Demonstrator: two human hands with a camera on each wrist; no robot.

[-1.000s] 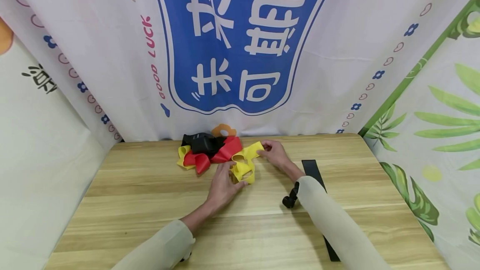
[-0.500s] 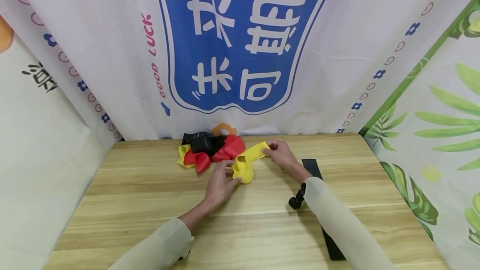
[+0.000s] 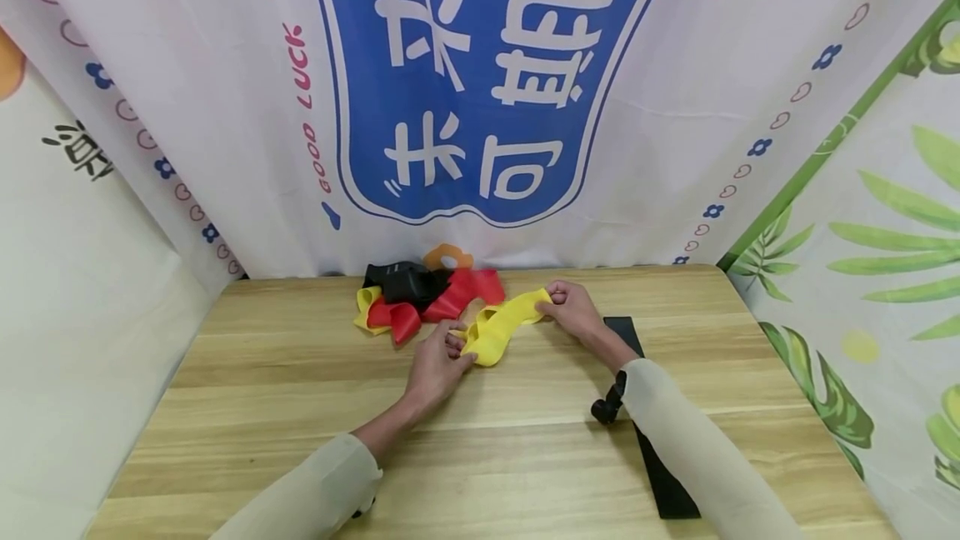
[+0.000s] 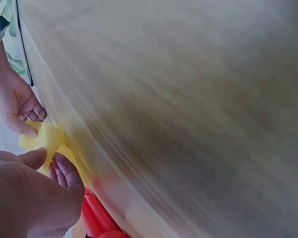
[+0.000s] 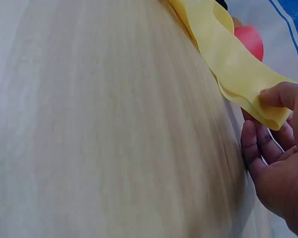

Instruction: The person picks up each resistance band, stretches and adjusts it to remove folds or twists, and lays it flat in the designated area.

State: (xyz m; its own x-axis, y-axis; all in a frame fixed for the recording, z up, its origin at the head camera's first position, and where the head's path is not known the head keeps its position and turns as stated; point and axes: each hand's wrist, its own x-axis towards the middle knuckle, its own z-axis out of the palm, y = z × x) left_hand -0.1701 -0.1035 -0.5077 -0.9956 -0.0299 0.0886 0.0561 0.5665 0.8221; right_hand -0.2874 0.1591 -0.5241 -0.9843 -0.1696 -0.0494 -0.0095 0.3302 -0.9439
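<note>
A yellow resistance band [image 3: 500,332] stretches between my two hands above the wooden table. My right hand [image 3: 577,311] pinches its far right end, thumb on top, as the right wrist view shows on the band's doubled end [image 5: 260,94]. My left hand [image 3: 435,367] holds the bunched left part between thumb and curled fingers; in the left wrist view that hand [image 4: 37,193] partly covers the band [image 4: 49,139]. Just behind lies a pile with a red band [image 3: 452,294], a black band [image 3: 408,283] and another yellow piece [image 3: 365,307].
A long flat black strip [image 3: 663,473] lies on the table [image 3: 300,390] at the right, partly under my right forearm. Printed curtain cloth [image 3: 637,190] hangs right behind the table's back edge.
The yellow band has gone from crumpled to drawn out longer and smoother. My right hand has moved to the right with its end; a red loop behind has shifted slightly right.
</note>
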